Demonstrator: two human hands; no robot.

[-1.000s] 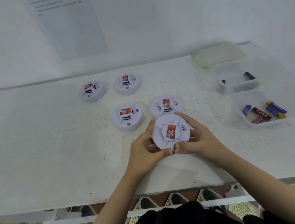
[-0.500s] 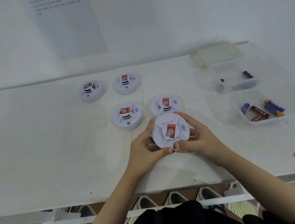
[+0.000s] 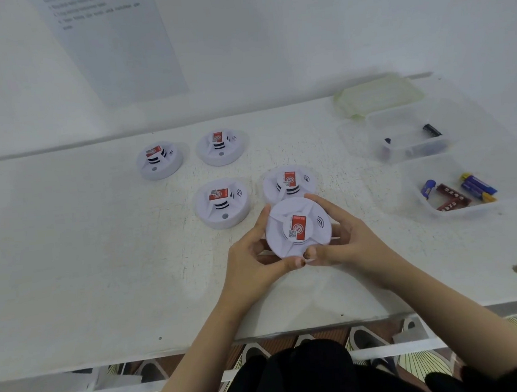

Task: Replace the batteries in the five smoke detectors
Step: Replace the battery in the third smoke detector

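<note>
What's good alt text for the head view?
A person's left hand and right hand grip a round white plastic smoke detector with a red label by its rim at a white table. Four matching detectors lie behind it. At right, two clear plastic tubs hold batteries.

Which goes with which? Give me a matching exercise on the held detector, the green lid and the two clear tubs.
1. held smoke detector
2. green lid
3. far tub
4. near tub

A. holds blue and red batteries
B. gripped by left hand and right hand
C. holds dark batteries
D. lies flat behind both tubs

Pairs: 1-B, 2-D, 3-C, 4-A
</note>
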